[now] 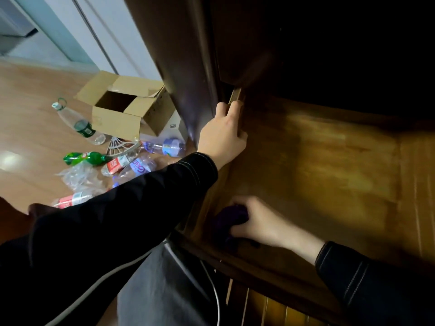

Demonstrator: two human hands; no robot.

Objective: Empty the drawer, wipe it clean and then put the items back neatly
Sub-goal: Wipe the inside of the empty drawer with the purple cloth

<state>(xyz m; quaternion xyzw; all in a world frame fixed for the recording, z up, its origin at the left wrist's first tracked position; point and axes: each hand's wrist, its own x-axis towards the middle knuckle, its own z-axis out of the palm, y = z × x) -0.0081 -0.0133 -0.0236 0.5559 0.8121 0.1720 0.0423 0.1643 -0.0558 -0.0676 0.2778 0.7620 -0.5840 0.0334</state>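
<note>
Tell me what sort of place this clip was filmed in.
Most likely a room in a home. A dark wooden drawer stands pulled open with a purple cloth inside. Beside it, on a wood-look floor, lie an open cardboard box and several empty plastic bottles.

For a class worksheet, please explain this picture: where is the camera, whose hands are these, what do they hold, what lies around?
No machine here: the single picture comes from a camera worn on a person's head, looking down at their own hands. The left hand grips the side wall of an open wooden drawer. The right hand holds a dark purple cloth against the drawer's bottom, near its front left corner. On the floor beside it lie plastic bottles and an open cardboard box.
</note>
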